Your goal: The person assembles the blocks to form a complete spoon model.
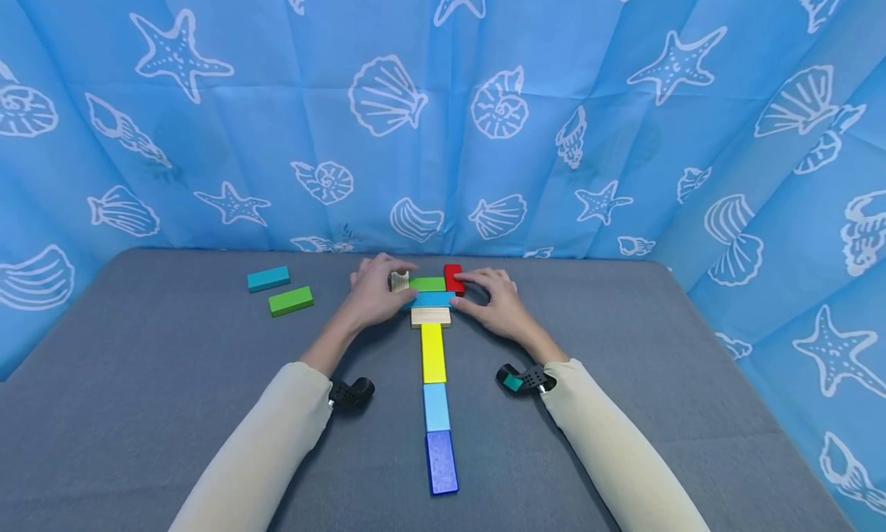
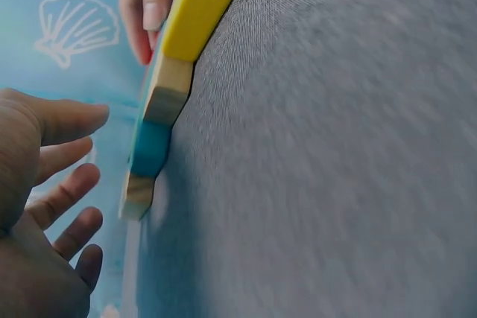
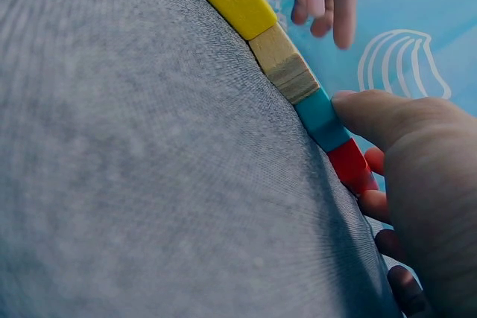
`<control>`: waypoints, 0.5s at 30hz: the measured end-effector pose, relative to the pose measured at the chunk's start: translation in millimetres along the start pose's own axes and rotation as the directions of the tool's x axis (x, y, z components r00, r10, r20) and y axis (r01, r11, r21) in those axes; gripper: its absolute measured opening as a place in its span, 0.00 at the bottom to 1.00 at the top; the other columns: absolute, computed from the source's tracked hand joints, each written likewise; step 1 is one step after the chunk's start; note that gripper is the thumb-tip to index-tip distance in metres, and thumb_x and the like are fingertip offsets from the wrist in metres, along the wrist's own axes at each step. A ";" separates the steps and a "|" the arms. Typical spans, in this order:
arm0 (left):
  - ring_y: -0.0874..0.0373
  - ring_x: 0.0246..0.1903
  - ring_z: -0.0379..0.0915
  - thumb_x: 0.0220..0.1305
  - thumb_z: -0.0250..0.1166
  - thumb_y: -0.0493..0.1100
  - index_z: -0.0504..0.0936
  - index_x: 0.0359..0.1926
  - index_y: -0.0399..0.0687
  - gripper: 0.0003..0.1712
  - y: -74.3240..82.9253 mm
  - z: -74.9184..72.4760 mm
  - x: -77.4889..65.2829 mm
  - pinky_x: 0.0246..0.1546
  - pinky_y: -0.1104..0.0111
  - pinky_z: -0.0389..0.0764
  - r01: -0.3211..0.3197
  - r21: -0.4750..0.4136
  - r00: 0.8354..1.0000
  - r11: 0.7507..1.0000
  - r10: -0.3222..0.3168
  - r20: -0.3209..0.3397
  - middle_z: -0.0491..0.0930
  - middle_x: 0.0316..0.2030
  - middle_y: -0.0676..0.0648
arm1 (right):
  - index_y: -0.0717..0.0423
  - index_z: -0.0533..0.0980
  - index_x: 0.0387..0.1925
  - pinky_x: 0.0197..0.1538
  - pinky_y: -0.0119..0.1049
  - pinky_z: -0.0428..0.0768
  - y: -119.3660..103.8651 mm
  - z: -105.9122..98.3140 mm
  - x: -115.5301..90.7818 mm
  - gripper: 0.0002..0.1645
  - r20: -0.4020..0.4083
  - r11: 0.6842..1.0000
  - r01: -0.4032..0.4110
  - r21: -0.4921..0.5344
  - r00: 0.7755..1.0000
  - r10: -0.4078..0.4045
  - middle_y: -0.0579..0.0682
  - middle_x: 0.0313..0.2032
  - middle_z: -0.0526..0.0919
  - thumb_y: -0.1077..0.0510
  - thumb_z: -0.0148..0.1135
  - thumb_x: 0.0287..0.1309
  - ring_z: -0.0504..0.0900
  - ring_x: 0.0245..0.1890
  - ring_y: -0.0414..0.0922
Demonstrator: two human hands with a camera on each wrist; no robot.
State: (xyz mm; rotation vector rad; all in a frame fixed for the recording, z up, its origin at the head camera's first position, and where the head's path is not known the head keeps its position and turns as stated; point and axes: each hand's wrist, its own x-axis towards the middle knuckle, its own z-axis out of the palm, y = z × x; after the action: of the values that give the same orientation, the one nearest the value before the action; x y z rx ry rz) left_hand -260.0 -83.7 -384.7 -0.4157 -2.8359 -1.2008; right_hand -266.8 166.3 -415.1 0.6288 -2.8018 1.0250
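Toy blocks lie in a T shape on grey cloth. At its far end a green block (image 1: 426, 284) sits between a notched wooden block (image 1: 399, 281) and a red block (image 1: 453, 277). A blue block (image 1: 433, 300) and a plain wooden block (image 1: 431, 317) lie across below them. My left hand (image 1: 374, 292) is beside the notched block, fingers spread; the left wrist view shows nothing in its grasp. My right hand (image 1: 497, 305) touches the blue block's right end with the thumb, and its fingers touch the red block (image 3: 352, 164).
Running toward me are a yellow block (image 1: 433, 353), a light blue block (image 1: 436, 407) and a dark blue block (image 1: 441, 463). Off to the left lie a loose blue block (image 1: 268, 279) and a loose green block (image 1: 291, 301). A blue shell-patterned curtain (image 1: 443, 155) hangs behind the table.
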 end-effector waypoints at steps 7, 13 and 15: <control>0.41 0.58 0.65 0.67 0.67 0.44 0.81 0.62 0.44 0.24 -14.2 -16.8 -17.5 0.62 0.39 0.55 -0.016 -0.047 0.998 0.999 0.013 -0.056 0.75 0.55 0.40 | 0.52 0.77 0.65 0.65 0.62 0.59 1.2 0.1 -0.2 0.33 -0.009 1.000 0.000 -0.007 1.000 -0.001 0.57 0.63 0.75 0.44 0.69 0.63 0.65 0.64 0.57; 0.40 0.58 0.67 0.68 0.68 0.44 0.80 0.63 0.43 0.24 -28.8 -33.1 -31.1 0.63 0.38 0.57 -0.009 -0.005 0.995 1.000 0.008 -0.097 0.75 0.56 0.39 | 0.51 0.76 0.66 0.66 0.61 0.59 1.3 -0.1 -0.1 0.33 0.001 1.000 -0.012 -0.002 1.000 0.012 0.56 0.63 0.75 0.43 0.68 0.63 0.64 0.64 0.56; 0.39 0.58 0.67 0.68 0.68 0.44 0.80 0.63 0.43 0.24 -35.0 -38.5 -35.0 0.62 0.38 0.58 -0.005 0.016 0.994 1.000 0.007 -0.108 0.75 0.56 0.39 | 0.51 0.76 0.66 0.67 0.61 0.59 1.1 0.0 0.4 0.34 0.004 1.000 -0.013 0.000 1.000 0.013 0.56 0.63 0.75 0.43 0.68 0.63 0.64 0.65 0.56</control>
State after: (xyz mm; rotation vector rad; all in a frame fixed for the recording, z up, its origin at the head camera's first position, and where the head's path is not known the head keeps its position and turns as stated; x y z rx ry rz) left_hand -238.0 -142.4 -387.0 -0.3470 -2.7488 -1.1611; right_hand -267.7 166.9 -415.7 0.6134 -2.8131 1.0276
